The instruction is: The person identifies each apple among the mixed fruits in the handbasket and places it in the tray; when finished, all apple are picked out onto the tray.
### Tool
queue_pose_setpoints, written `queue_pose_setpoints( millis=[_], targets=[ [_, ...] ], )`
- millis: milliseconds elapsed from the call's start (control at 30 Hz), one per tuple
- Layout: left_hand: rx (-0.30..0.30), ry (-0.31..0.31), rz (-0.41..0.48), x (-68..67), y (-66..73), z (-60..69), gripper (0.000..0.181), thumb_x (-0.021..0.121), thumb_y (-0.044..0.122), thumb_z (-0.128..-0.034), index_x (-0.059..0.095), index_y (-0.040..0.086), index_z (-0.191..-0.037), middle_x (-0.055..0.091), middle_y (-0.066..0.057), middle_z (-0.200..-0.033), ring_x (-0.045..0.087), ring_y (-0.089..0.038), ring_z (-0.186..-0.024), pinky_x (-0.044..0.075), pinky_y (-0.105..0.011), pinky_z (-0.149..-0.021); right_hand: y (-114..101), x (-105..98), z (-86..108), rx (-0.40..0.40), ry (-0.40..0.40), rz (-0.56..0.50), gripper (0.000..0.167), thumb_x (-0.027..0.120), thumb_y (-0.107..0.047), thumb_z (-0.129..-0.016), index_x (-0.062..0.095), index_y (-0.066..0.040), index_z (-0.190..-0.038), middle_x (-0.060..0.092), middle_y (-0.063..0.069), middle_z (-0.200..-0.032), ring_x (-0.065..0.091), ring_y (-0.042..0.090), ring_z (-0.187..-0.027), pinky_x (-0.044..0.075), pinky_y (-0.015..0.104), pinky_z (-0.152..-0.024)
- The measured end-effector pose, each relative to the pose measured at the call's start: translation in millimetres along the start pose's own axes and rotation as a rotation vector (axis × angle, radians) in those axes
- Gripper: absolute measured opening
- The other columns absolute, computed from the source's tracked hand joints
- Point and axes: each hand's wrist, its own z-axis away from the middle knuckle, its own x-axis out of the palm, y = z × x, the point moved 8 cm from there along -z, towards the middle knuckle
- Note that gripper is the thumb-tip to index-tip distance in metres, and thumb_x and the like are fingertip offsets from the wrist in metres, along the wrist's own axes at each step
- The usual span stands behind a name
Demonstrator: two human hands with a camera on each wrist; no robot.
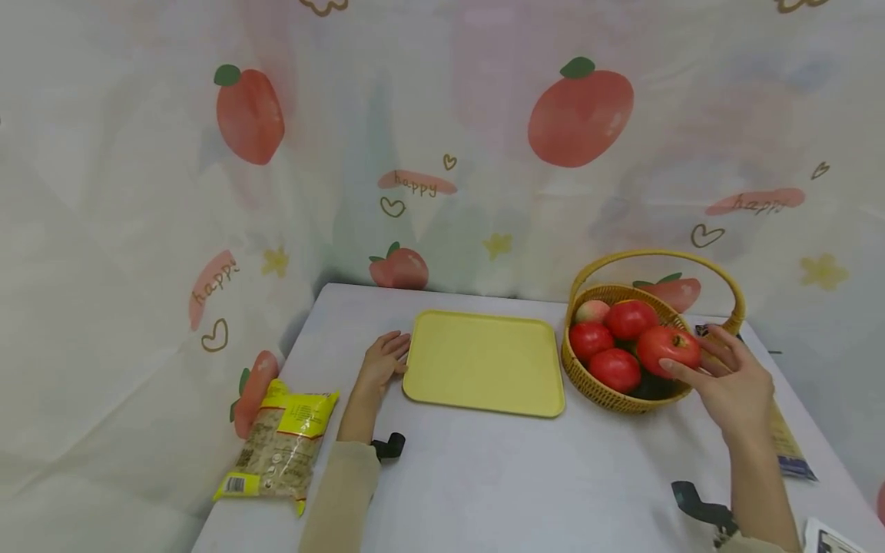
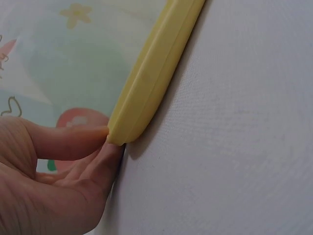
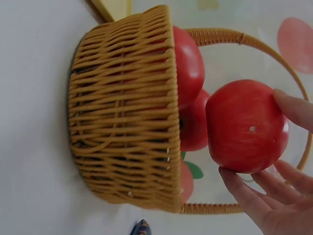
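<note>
Right wrist view: holding a red fruit (image 3: 244, 129) in the right grip (image 1: 738, 388), with the thumb on one side and fingertips on the other, spread about as wide as the fruit itself. Held over the rim of a wicker basket (image 3: 127, 112); cannot tell whether touching the fruit beneath. Just left of the right grip, inside the basket: three more red ones (image 1: 614, 370) and a paler, pinkish one (image 1: 592, 311). Arching up beyond the right grip: the basket's handle (image 1: 657, 253). To the right of the right grip, partly hidden behind the forearm: a packet (image 1: 788, 438) with a dark bluish lower edge. Below and right of the right grip: a white item (image 1: 826, 541), too cropped to name.

Left wrist view: pinching the edge of a yellow tray (image 2: 146, 83) in the left grip (image 1: 382, 361), narrowly, with the thumb at the rim and the fingers against the outer side. Lying on a white tabletop (image 1: 484, 476), directly right of the left grip and between it and the basket. Left of the left grip and nearer the viewer: a plump bag (image 1: 276, 449) with yellow ends. Behind both grips, nearer the viewer: black wrist mounts (image 1: 389, 447) and beige sleeves (image 1: 346, 484). Beyond both grips: a pale backdrop (image 1: 484, 207) printed with red fruits, hearts, yellow flowers and "happy".
</note>
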Motion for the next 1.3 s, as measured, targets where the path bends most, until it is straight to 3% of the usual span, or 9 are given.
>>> queue_pose_setpoints(
  millis=[100,300,533,600,667,733,900,1133,1300],
  targets=[
    [-0.006,0.002,0.017,-0.6,-0.2,-0.4,0.096,0.044,-0.042,-0.0684,0.032,-0.007,-0.156,0.048,-0.029,-0.153,0.047,-0.041,-0.143,0.043,-0.047,-0.116,-11.9,4.9,3.2,-0.02,-0.004,-0.002,0.09,0.083,-0.046,-0.086,0.034,-0.044,-0.161,0.042,0.007,-0.164,0.047,0.035,-0.145,0.051,0.026,-0.096],
    [-0.012,0.002,0.041,-2.0,-1.7,-1.8,0.095,0.044,-0.042,-0.0711,0.029,-0.006,-0.158,0.049,-0.03,-0.152,0.048,-0.042,-0.143,0.042,-0.048,-0.117,-33.7,15.7,7.3,-0.075,-0.027,-0.019,0.089,0.083,-0.043,-0.087,0.034,-0.044,-0.161,0.043,0.01,-0.163,0.048,0.038,-0.143,0.053,0.02,-0.093],
    [-0.017,0.01,0.037,-1.4,-2.0,-1.7,0.095,0.043,-0.042,-0.0703,0.03,-0.007,-0.157,0.049,-0.03,-0.152,0.048,-0.041,-0.142,0.042,-0.047,-0.117,-52.8,30.6,10.7,-0.081,-0.066,-0.042,0.09,0.082,-0.046,-0.087,0.032,-0.046,-0.161,0.042,0.01,-0.164,0.048,0.041,-0.142,0.046,0.048,-0.109],
    [-0.016,0.009,0.035,-1.9,-2.0,-1.2,0.094,0.043,-0.042,-0.0707,0.03,-0.007,-0.157,0.049,-0.03,-0.152,0.048,-0.042,-0.143,0.042,-0.048,-0.117,-57.6,34.8,11.2,-0.093,-0.079,-0.05,0.089,0.082,-0.046,-0.087,0.032,-0.046,-0.161,0.042,0.01,-0.164,0.048,0.042,-0.142,0.046,0.05,-0.109],
    [-0.015,0.009,0.038,-2.3,-2.1,-1.3,0.093,0.043,-0.042,-0.0714,0.03,-0.007,-0.157,0.049,-0.031,-0.152,0.048,-0.042,-0.143,0.041,-0.048,-0.117,-62.1,38.4,12.0,-0.11,-0.085,-0.048,0.088,0.082,-0.046,-0.087,0.034,-0.045,-0.161,0.044,0.01,-0.163,0.05,0.042,-0.141,0.048,0.046,-0.107],
    [-0.012,0.003,0.04,-1.7,-1.4,-1.0,0.093,0.043,-0.042,-0.0716,0.029,-0.008,-0.157,0.048,-0.032,-0.152,0.047,-0.043,-0.143,0.041,-0.048,-0.118,-66.1,40.8,12.9,-0.139,-0.086,-0.05,0.086,0.082,-0.044,-0.087,0.037,-0.043,-0.16,0.047,0.01,-0.161,0.053,0.039,-0.137,0.052,0.034,-0.102],
    [-0.012,-0.015,0.045,1.8,-0.4,0.5,0.093,0.043,-0.042,-0.0721,0.026,-0.009,-0.158,0.046,-0.034,-0.152,0.045,-0.043,-0.144,0.039,-0.048,-0.119,-75.4,43.8,16.7,-0.236,-0.088,-0.071,0.08,0.085,-0.034,-0.088,0.045,-0.036,-0.157,0.054,0.01,-0.155,0.059,0.017,-0.117,0.053,0.009,-0.083],
    [-0.014,-0.002,0.047,0.9,1.3,2.3,0.093,0.044,-0.042,-0.0727,0.028,-0.009,-0.158,0.048,-0.033,-0.152,0.046,-0.042,-0.144,0.04,-0.046,-0.118,-85.8,55.6,18.8,-0.332,-0.117,-0.07,0.079,0.085,-0.029,-0.089,0.046,-0.033,-0.158,0.053,0.018,-0.153,0.062,0.012,-0.112,0.054,0.009,-0.08],
    [-0.019,0.002,0.053,0.0,2.0,1.9,0.092,0.044,-0.042,-0.0726,0.029,-0.009,-0.157,0.048,-0.032,-0.152,0.047,-0.042,-0.144,0.04,-0.046,-0.118,-95.8,65.0,20.7,-0.357,-0.126,-0.058,0.08,0.085,-0.029,-0.088,0.046,-0.032,-0.158,0.054,0.018,-0.152,0.063,0.025,-0.12,0.053,0.012,-0.087]
  ],
)
